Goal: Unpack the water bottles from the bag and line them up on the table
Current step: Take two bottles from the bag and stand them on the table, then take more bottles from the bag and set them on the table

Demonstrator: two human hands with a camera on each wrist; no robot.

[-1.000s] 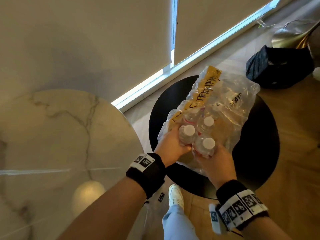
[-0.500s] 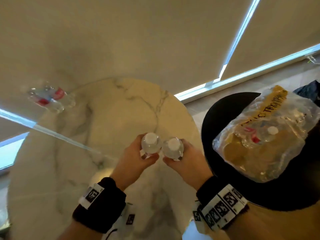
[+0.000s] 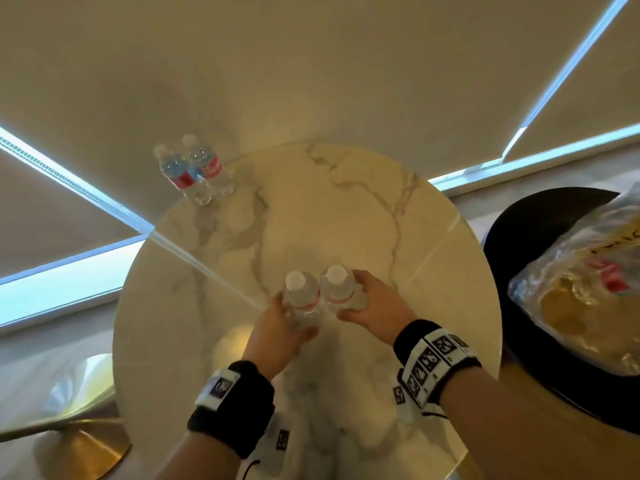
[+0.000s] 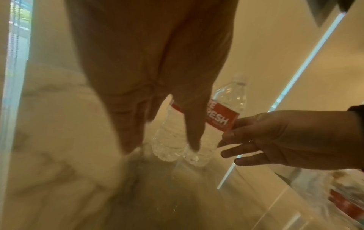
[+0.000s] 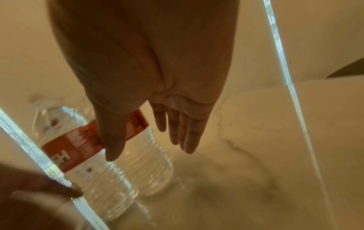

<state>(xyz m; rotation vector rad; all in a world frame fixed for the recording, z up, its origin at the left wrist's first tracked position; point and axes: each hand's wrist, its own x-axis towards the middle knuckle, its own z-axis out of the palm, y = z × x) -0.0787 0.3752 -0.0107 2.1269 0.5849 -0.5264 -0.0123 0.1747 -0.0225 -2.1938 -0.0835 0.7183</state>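
Observation:
Two clear water bottles with white caps and red labels stand upright side by side on the round marble table (image 3: 346,209). My left hand (image 3: 277,327) brackets the left bottle (image 3: 301,299) low down, thumb and fingers straight in the left wrist view. My right hand (image 3: 370,306) lies beside the right bottle (image 3: 337,289). Its fingers (image 5: 187,140) hang straight and clear of the plastic, and its thumb crosses a red label (image 5: 74,149). Two more bottles (image 3: 194,174) stand at the table's far left edge. The plastic bag (image 3: 581,292) lies on the right.
The bag rests on a round black stool (image 3: 512,230) right of the table, with a red label showing inside it. Beige blinds hang behind the table. A brass-coloured base (image 3: 86,452) sits on the floor at lower left.
Both hands lifted a bottle each out of the bag, carried them left over the marble table and set them down. The fingers have loosened.

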